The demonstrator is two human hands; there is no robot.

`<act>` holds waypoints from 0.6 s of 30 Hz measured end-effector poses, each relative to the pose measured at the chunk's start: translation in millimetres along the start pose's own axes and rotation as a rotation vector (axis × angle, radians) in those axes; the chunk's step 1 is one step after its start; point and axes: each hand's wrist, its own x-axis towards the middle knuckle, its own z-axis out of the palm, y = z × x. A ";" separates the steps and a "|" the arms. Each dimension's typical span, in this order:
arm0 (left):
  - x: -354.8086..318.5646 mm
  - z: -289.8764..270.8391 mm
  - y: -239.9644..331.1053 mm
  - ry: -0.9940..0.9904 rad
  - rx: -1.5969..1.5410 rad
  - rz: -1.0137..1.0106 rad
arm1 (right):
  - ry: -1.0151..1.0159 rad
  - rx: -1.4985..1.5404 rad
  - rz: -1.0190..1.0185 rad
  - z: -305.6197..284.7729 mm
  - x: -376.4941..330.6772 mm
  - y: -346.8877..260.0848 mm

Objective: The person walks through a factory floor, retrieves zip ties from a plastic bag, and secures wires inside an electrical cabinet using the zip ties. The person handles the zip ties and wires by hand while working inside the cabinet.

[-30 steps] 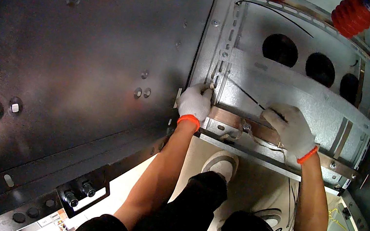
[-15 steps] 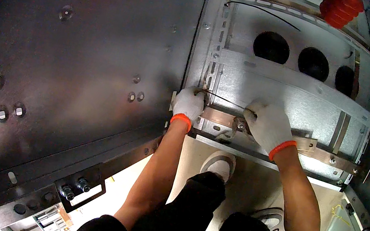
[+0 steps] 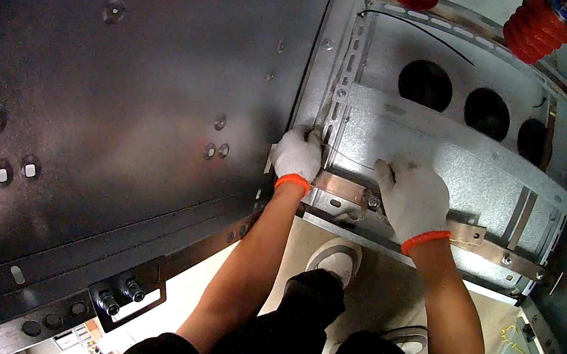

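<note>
A thin black cable tie (image 3: 349, 157) stretches between my two gloved hands, in front of the galvanised back panel of a metal cabinet. My left hand (image 3: 299, 154), in a white glove with an orange cuff, is closed at the slotted upright rail (image 3: 348, 71), at the tie's left end. With thumb and fingers pinched, my right hand (image 3: 412, 200) grips the tie's other end. Below the hands runs a copper busbar (image 3: 339, 185) with a bolt (image 3: 373, 203), partly hidden by my right hand. A second black cable tie (image 3: 420, 27) sticks out from the rail higher up.
Red ribbed insulators (image 3: 537, 30) hang at the top right. Round dark holes (image 3: 426, 84) open in the back panel above a cross rail (image 3: 451, 127). A dark metal side wall (image 3: 156, 79) fills the left. My shoes (image 3: 337, 258) stand on the floor below.
The view has shifted slightly, so the cabinet sits lower and further right. Both hands still hold the cable tie, which now looks thinner, seen more edge-on.
</note>
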 end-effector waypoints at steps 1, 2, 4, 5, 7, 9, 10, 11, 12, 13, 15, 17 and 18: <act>2.1 1.3 -2.3 0.012 -0.008 0.010 | -0.002 -0.010 0.018 1.6 2.3 -0.1; 3.4 2.3 -4.5 0.025 -0.015 0.020 | -0.003 -0.019 0.037 1.8 3.9 -0.4; 1.1 2.8 -5.2 0.020 0.039 0.030 | 0.044 -0.075 0.031 2.7 3.4 -3.2; -1.1 3.5 -4.5 0.005 0.098 0.031 | 0.068 -0.103 0.029 3.2 2.7 -3.9; -3.4 1.4 -0.5 -0.053 0.145 0.035 | 0.129 -0.179 -0.043 15.4 0.9 3.7; -2.8 -2.9 -0.1 -0.134 0.125 0.032 | 0.164 -0.208 -0.046 17.6 -2.9 2.7; -0.5 -2.2 -4.6 -0.156 0.108 -0.001 | 0.169 -0.198 -0.018 3.8 -5.2 -11.0; 3.2 1.0 -11.5 -0.179 0.091 -0.034 | 0.175 -0.187 0.009 -3.4 -7.0 -19.5; 4.1 1.6 -9.2 -0.208 0.075 -0.061 | 0.210 -0.209 -0.055 -1.1 -7.8 -16.1; 4.1 2.1 -7.1 -0.207 0.065 -0.058 | 0.244 -0.230 -0.120 3.3 -8.5 -10.1; 1.8 1.2 -3.7 -0.204 0.044 -0.055 | 0.260 -0.262 -0.158 3.7 -9.2 -10.7; 2.6 6.3 -14.4 -0.165 -0.008 -0.040 | 0.224 -0.282 -0.103 -1.7 -9.3 -21.3; 2.7 5.8 -14.3 -0.145 -0.034 -0.028 | 0.263 -0.260 -0.147 -0.5 -8.6 -21.1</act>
